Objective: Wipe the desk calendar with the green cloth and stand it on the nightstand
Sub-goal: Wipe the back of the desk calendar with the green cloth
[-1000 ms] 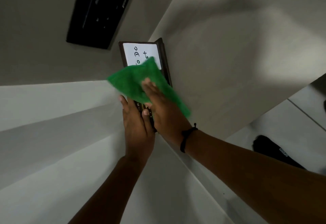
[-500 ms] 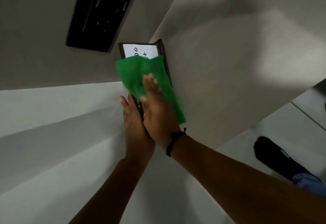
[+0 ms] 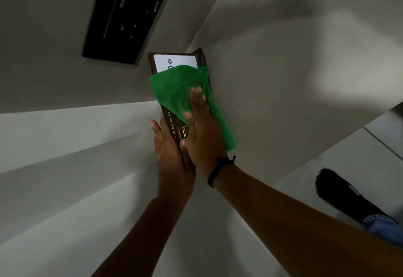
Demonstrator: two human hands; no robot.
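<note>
Upward since the earlier frame, the right hand (image 3: 202, 132) lies with fingers flat and together on the green cloth (image 3: 174, 89). Beneath it the desk calendar (image 3: 174, 60) runs lengthwise ahead, its near end clamped in the left hand (image 3: 170, 156).

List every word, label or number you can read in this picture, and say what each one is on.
"JUL AUG SEP OCT": month row along the dark edge of the desk calendar, by the left hand.
"0" shapes, handwritten: on the calendar's white card; the rest is hidden under the green cloth that the right hand presses.
White logo on the black sock: too small to read.
Marks on the black wall panel: unreadable.
</note>
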